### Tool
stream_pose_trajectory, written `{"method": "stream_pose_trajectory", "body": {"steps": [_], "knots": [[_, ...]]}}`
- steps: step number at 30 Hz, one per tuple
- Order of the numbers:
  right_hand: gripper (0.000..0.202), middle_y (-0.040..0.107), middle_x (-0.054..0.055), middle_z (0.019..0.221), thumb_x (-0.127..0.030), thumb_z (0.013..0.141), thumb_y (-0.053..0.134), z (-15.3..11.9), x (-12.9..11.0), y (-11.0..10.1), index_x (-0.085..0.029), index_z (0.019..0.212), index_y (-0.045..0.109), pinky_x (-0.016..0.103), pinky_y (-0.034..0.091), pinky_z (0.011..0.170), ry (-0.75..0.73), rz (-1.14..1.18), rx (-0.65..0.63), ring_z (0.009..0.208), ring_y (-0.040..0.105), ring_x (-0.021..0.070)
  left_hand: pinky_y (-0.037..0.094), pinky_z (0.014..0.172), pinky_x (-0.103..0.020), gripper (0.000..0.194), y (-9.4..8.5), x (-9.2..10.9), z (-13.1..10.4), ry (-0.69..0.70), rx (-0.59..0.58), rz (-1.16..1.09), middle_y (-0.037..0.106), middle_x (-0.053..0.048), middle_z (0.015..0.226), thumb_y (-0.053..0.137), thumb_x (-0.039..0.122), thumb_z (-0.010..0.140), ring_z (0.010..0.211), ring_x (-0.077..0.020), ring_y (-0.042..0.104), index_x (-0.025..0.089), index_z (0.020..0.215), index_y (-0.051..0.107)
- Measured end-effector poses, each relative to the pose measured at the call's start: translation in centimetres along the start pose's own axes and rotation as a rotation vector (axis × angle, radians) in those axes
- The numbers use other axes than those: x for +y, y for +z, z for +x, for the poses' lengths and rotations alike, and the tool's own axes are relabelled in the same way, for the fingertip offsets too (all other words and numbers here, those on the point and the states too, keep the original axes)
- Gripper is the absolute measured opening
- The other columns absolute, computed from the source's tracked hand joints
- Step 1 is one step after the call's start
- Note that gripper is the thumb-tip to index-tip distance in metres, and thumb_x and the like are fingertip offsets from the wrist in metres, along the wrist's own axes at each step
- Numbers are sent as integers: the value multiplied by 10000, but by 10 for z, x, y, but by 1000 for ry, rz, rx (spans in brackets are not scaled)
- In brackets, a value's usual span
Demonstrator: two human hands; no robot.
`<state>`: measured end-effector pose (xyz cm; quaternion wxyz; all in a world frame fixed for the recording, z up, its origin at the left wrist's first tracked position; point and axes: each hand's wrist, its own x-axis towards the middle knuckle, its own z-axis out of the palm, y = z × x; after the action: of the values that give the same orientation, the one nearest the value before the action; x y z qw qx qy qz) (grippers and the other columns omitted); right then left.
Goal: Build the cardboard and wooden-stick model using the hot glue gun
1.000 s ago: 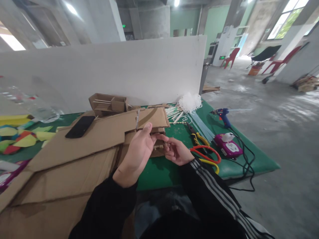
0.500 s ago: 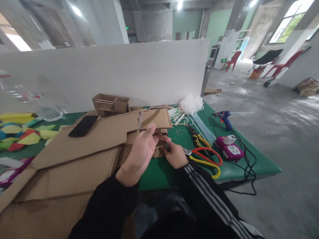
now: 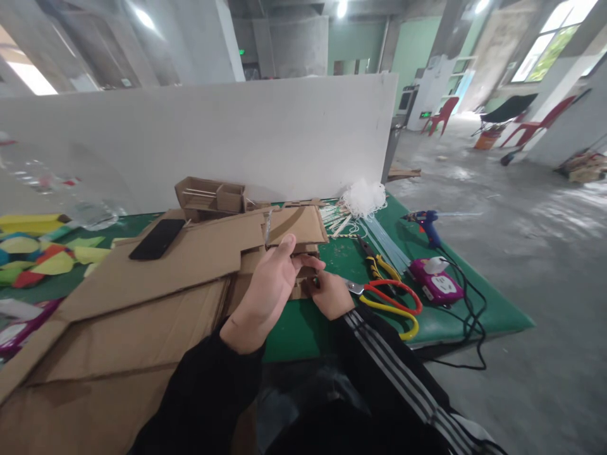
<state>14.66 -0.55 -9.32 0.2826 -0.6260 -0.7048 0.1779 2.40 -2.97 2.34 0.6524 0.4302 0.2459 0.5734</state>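
Note:
My left hand is over a small cardboard piece, thumb raised apart from the bent fingers, which reach toward my right hand. My right hand has its fingers curled together at the right end of that piece; what they pinch is too small to make out. Behind the hands lies a flat cardboard flap with clear tape at its left edge. Large cardboard sheets spread to the left, with a black phone on top. Scissors with red and yellow handles lie right of my right hand.
Pliers, glue sticks, a purple power socket with cables and a blue glue gun lie on the green table. At the back are a cardboard tray and white string. Coloured pieces are at left.
My right hand has shifted slightly left and its fingers have curled in closer. My left hand has barely moved.

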Motion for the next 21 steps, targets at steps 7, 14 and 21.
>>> {"method": "stream_pose_trajectory", "body": {"steps": [7, 14, 21], "knots": [[89, 708, 70, 745, -191, 887, 559, -1, -2, -1, -184, 862, 644, 310, 220, 578, -2, -12, 10, 637, 584, 185, 544, 726, -300, 204, 1, 0, 0, -1, -6, -1, 730, -65, 928, 674, 350, 886, 766, -167, 671, 151, 866, 709], [69, 678, 50, 703, -189, 871, 571, -1, 0, 1, -187, 827, 625, 301, 226, 575, 4, 27, 28, 615, 556, 174, 548, 720, -296, 201, 1, 1, 0, 3, -13, -5, 735, -59, 915, 672, 346, 890, 770, -166, 673, 153, 855, 718], [77, 629, 12, 673, -175, 852, 569, -4, 6, 0, -186, 870, 643, 272, 278, 584, 16, 159, 69, 620, 540, 165, 564, 698, -299, 248, 2, 1, 0, 12, -16, 18, 736, -77, 980, 689, 381, 884, 822, -191, 683, 139, 919, 729]]}}
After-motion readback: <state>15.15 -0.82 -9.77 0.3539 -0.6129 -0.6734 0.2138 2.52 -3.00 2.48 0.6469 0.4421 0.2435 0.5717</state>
